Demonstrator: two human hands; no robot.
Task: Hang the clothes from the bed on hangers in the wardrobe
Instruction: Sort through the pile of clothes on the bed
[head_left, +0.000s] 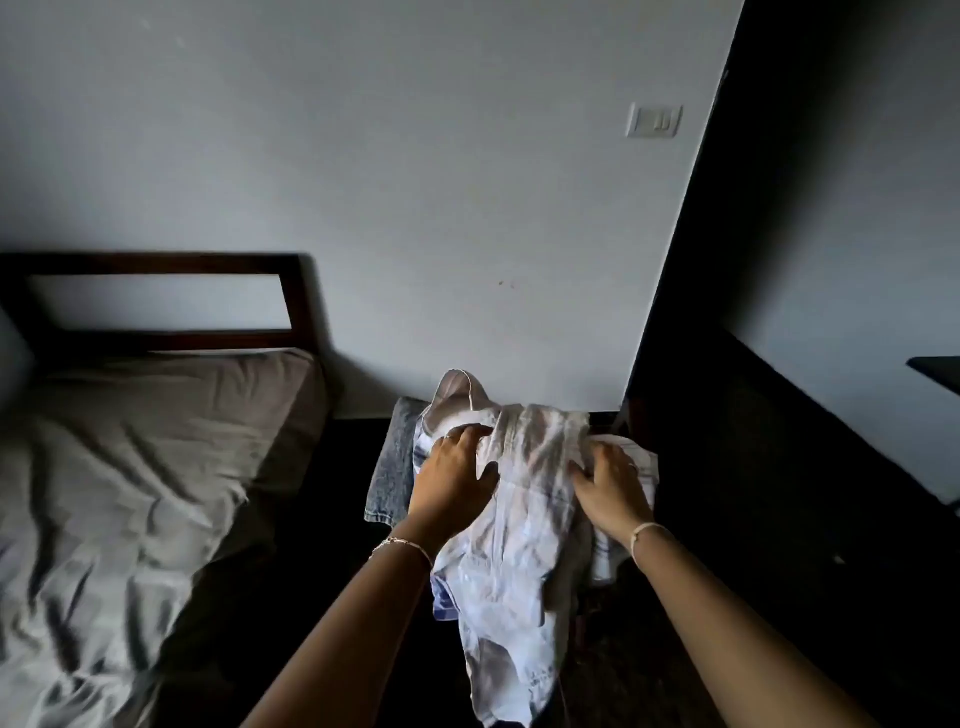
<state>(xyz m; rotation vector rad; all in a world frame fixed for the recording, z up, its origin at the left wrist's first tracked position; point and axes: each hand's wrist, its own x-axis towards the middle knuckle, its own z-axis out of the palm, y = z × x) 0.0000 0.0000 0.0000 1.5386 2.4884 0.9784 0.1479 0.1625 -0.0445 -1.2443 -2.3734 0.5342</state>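
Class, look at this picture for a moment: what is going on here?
A person stands beside the bed, with the left hand and the right hand both gripping a pale crumpled garment. It lies over a denim piece, close to the wall. What the clothes rest on is too dark to tell. No hanger or wardrobe is in view.

Pale white-blue garment (511, 519) between the hands; faded blue denim (392, 467) left of them; grey-beige bedding (130, 467); dark brown headboard (156, 265).
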